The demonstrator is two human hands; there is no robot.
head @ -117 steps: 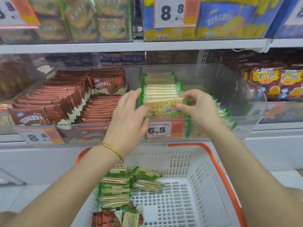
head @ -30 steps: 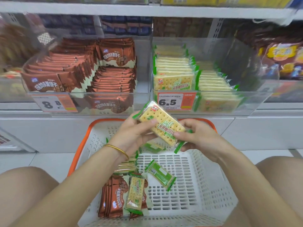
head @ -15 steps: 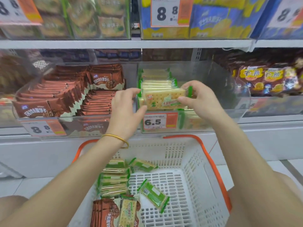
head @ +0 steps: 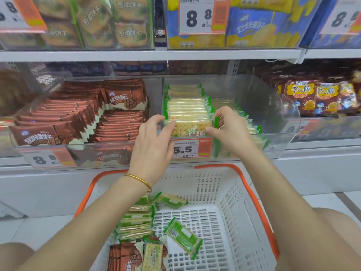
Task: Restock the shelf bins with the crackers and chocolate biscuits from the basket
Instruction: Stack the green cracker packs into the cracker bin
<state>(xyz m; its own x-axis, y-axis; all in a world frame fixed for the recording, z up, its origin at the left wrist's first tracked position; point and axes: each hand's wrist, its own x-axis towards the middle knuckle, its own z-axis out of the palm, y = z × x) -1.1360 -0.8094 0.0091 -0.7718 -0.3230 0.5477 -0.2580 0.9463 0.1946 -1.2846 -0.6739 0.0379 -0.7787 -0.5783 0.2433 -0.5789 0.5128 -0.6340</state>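
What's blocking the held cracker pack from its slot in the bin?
Nothing visible. Left hand and right hand pinch the cracker pack by its ends, at the front of the cracker row inside the clear bin.

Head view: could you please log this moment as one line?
step: placing cracker pack in cracker bin | hands: left hand and right hand pinch its ends | basket: crackers, chocolate biscuits inside

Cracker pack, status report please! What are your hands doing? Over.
Left hand and right hand pinch the cracker pack by its ends. Pack at the front of the clear bin. Nothing blocking it. Over.
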